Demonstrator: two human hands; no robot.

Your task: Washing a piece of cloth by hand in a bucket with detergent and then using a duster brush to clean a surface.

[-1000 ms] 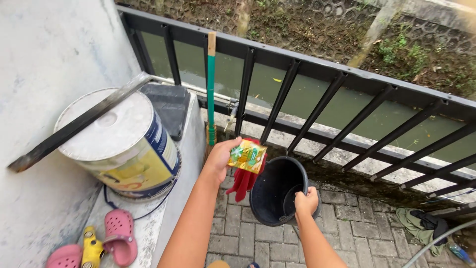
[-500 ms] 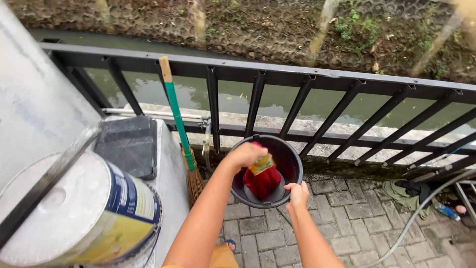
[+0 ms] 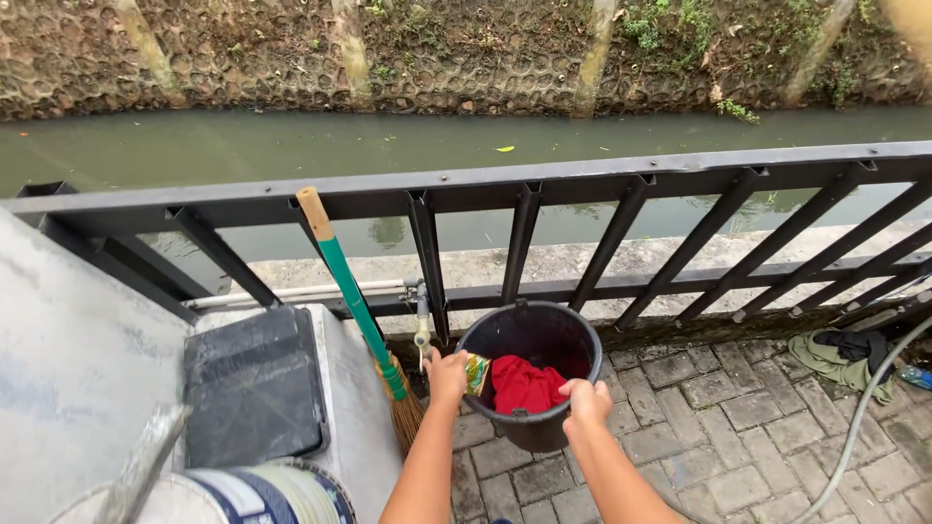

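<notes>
Black bucket (image 3: 544, 354): your right hand (image 3: 585, 401) clamps fingers over its near rim, steadying it; left hand (image 3: 448, 376) pinches a yellow-green packet (image 3: 476, 373) over red cloth (image 3: 524, 384).

Two bare forearms rise from the lower edge of the head view. No sleeve covers either arm as far as the picture shows, and both wrists are free of watch, band or glove. The left hand (image 3: 447, 376) and the right hand (image 3: 586, 400) wear no rings that can be made out. The rest of the body lies outside the picture.
</notes>
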